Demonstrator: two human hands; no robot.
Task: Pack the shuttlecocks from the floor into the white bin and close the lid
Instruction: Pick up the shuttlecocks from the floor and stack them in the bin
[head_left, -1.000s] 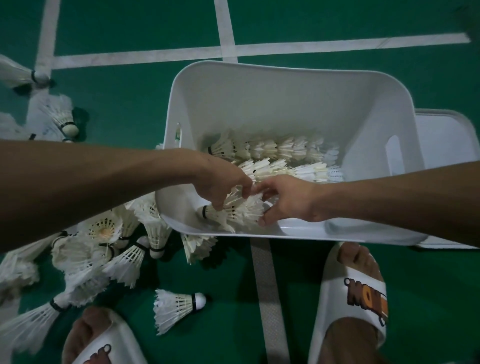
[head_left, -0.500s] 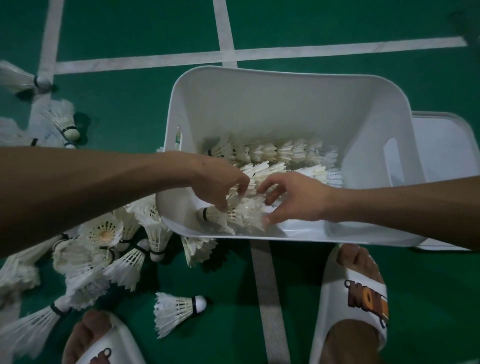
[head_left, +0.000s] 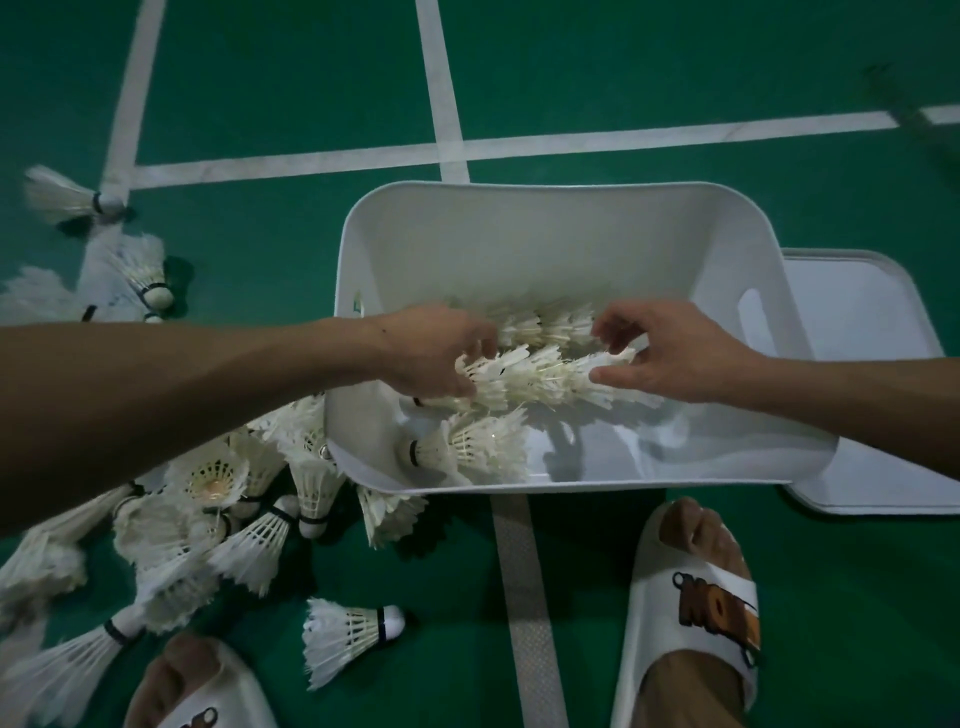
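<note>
Both forearms reach in from either side over the white bin (head_left: 519, 244). The left hand (head_left: 436, 353) curls its fingers round the left end of a row of shuttlecocks (head_left: 535, 376) held inside the bin, and the right hand (head_left: 675, 353) pinches its right end. A heap of loose shuttlecocks (head_left: 223, 493) lies on the floor at near left. The lid (head_left: 872, 364) lies flat to the right of the bin.

Bin (head_left: 561, 218) open on top, entry from above free. Between left hand (head_left: 436, 358) and right hand (head_left: 675, 353): stack (head_left: 540, 376) fills gap, gripped at both ends. Just beyond fingertips: row (head_left: 545, 326) lying in bin. Under left hand: one shuttlecock (head_left: 467, 448). Under right hand: bare bin bottom, free. Under left forearm, outside bin: pile (head_left: 234, 509). Under right forearm, outside bin: lid (head_left: 862, 322), flat.
</note>
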